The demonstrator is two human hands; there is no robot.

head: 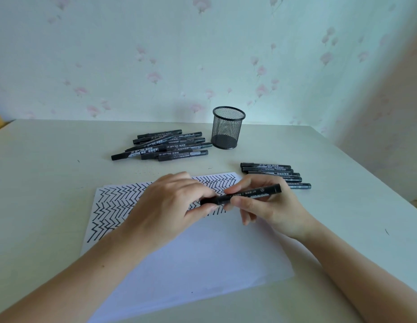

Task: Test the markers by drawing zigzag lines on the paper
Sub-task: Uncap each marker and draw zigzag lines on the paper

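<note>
Both hands grasp one marker (243, 194) over the paper (191, 252): left hand (177, 201) pinches its cap, right hand (261, 201) its barrel. Likely uncapping or recapping; which cannot be told.

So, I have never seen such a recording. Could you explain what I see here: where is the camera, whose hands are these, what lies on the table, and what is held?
There is no machine here. One camera sits on a person's head and looks forward and down, so both arms reach in from below. The left hand and the right hand hold one black marker between them over the paper; the left fingers are at its cap end. The far part of the paper is covered with black zigzag lines. On the table lie a loose pile of markers, a neat row of markers and a mesh pen cup that looks empty.
</note>
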